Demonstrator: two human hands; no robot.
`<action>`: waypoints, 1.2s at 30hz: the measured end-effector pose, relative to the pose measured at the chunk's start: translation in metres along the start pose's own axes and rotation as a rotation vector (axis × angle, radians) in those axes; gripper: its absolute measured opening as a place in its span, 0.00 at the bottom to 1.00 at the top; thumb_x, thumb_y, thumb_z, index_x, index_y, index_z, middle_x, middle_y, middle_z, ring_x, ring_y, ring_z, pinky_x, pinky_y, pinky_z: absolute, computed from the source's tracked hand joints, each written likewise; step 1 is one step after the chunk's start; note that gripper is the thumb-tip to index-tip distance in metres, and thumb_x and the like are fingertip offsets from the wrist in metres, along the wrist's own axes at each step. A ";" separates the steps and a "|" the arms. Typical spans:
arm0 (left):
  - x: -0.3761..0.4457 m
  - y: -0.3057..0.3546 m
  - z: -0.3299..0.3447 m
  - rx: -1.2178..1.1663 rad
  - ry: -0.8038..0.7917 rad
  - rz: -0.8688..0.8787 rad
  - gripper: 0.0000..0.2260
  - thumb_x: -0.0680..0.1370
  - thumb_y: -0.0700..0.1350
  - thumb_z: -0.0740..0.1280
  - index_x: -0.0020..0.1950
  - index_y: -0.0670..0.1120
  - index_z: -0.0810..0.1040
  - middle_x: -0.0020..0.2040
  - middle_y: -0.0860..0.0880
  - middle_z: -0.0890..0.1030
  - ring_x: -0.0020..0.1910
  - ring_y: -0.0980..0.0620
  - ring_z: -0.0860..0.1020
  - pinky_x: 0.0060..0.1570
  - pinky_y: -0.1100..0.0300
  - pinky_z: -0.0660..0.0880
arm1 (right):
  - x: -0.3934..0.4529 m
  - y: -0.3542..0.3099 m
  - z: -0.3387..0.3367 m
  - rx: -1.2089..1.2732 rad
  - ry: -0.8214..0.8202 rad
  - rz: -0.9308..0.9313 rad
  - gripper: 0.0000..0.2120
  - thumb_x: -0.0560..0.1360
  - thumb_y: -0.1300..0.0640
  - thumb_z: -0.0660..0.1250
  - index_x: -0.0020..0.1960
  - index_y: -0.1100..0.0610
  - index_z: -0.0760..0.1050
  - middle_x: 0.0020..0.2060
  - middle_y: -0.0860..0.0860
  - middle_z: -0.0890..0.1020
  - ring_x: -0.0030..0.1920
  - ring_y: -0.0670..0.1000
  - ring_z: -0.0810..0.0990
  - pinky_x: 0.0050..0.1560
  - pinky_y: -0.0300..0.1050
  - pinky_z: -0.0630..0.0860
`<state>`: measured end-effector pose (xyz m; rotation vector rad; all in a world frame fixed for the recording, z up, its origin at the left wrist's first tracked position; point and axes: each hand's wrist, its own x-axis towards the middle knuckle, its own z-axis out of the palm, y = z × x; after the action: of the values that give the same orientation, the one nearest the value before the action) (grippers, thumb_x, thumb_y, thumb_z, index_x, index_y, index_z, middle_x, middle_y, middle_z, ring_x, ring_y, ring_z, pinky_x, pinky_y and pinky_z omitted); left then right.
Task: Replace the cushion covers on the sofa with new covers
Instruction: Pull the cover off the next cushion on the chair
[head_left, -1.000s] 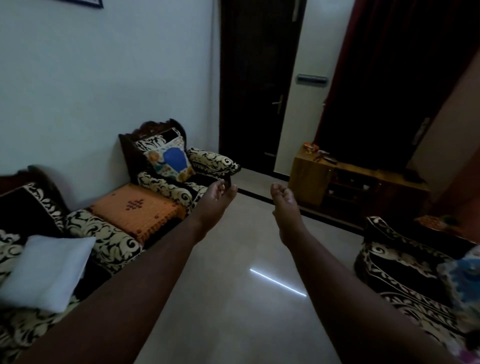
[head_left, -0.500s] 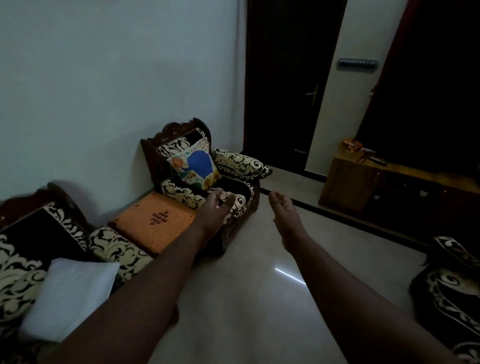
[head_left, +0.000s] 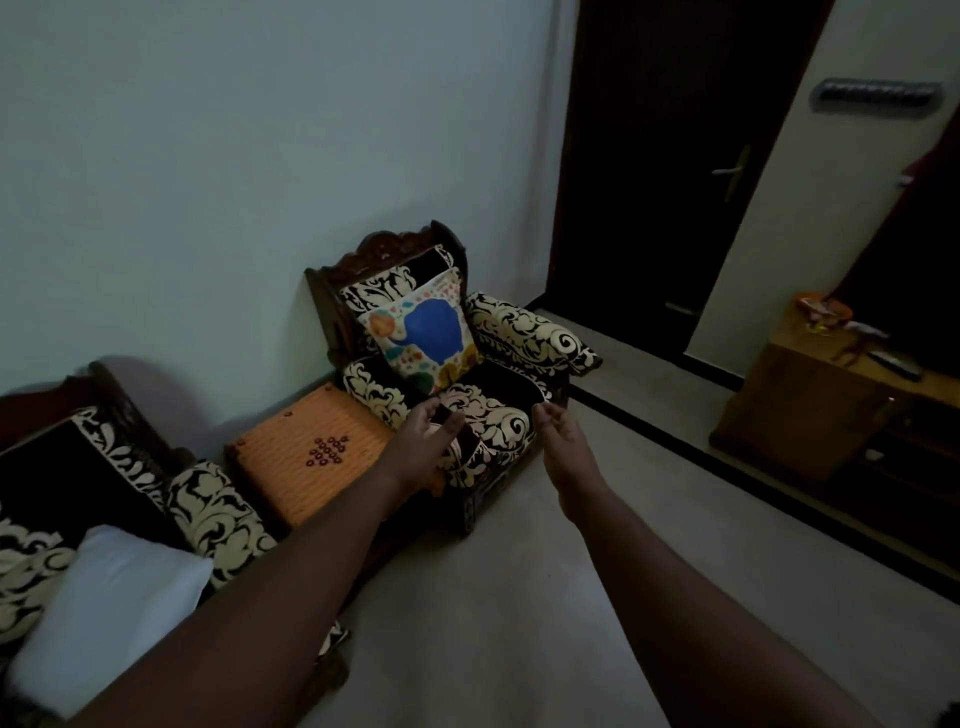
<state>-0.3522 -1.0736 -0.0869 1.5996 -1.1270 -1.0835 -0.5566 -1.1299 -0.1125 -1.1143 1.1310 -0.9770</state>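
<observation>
Both hands empty, left hand and right hand loosely extended toward the patterned cushion propped upright on the armchair seat; looks light, soft, best taken by opposite edges.

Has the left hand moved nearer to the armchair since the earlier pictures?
Yes. The left hand now overlaps the front of the armchair's seat, below the colourful cushion; earlier it showed short of the chair, so it went forward, toward it.
</observation>
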 end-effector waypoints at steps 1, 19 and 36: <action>0.012 -0.002 0.000 0.000 0.012 -0.015 0.36 0.78 0.64 0.65 0.82 0.50 0.58 0.81 0.45 0.61 0.78 0.46 0.64 0.65 0.55 0.68 | 0.015 -0.001 0.000 -0.009 -0.016 0.004 0.27 0.81 0.43 0.64 0.75 0.54 0.66 0.67 0.50 0.75 0.65 0.48 0.73 0.50 0.38 0.71; 0.314 -0.094 -0.086 -0.057 0.105 -0.291 0.37 0.78 0.66 0.63 0.82 0.50 0.56 0.82 0.48 0.58 0.78 0.46 0.62 0.66 0.52 0.68 | 0.346 0.033 0.083 -0.319 -0.138 0.147 0.23 0.81 0.45 0.66 0.71 0.54 0.70 0.64 0.53 0.78 0.59 0.48 0.78 0.54 0.43 0.76; 0.606 -0.137 -0.171 0.327 0.129 -0.426 0.43 0.77 0.69 0.62 0.84 0.48 0.53 0.82 0.47 0.57 0.80 0.45 0.59 0.75 0.49 0.63 | 0.669 0.063 0.169 -0.502 -0.370 0.247 0.20 0.80 0.46 0.68 0.68 0.54 0.73 0.58 0.52 0.81 0.58 0.49 0.80 0.57 0.49 0.78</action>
<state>-0.0343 -1.6006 -0.2772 2.2074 -0.9325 -1.0785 -0.2729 -1.7397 -0.2815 -1.4406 1.1978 -0.2756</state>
